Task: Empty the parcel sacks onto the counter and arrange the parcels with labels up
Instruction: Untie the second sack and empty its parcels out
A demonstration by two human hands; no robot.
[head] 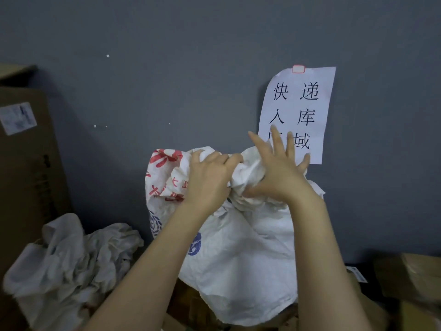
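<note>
The left hand (210, 177) is clutching the bunched top of a white woven sack (243, 254) printed in red and blue, its grip closed tight around a fistful of the fabric. The right hand (276, 173) is pressing against the same bunched top from the right, its grip wide, with the fingers straight and splayed and the thumb lying against the cloth. The sack is hanging up in front of a grey wall (167, 68), its body drooping below the two hands. Its lower edge is hanging over flat brown cardboard parcels (188, 299); whether it is touching them cannot be told. A second, crumpled white sack (69, 256) is lying slack at lower left, beside a tall brown cardboard box (26, 168) bearing a pale label. A white paper sign (307, 101) with black characters is hanging on the wall behind the right hand. More brown cardboard boxes (415, 278) are sitting at lower right.
</note>
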